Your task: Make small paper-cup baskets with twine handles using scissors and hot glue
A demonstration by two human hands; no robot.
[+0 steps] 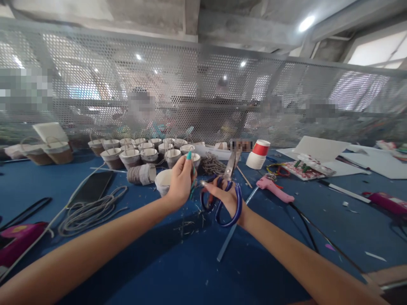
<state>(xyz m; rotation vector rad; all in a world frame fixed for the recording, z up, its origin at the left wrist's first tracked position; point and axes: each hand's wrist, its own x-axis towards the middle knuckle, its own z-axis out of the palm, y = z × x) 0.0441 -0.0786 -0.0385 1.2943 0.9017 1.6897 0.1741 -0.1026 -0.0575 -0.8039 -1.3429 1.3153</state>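
My left hand [182, 180] is closed, with a thin teal strip [192, 189] showing at its edge. A teal tip also shows at the top of the thumb. Scissors with blue handles [237, 207] are in my right hand [224, 195], fingers through the loops and metal blades pointing up and away. Just behind my left hand stands a whitish cup [163, 182], partly hidden by the wrist. A cup wrapped in grey cord [141, 174] lies on its side to the left. Cord scraps [189, 226] lie on the blue table below my hands.
Several small handled buckets [148, 153] stand in rows at the back. To the left are a coil of grey cord [92, 212] and a dark phone [92, 188]. A pink glue gun [275, 189] with its cable lies right, near red-and-white stacked cups [258, 154]. A perforated metal screen [197, 93] stands behind.
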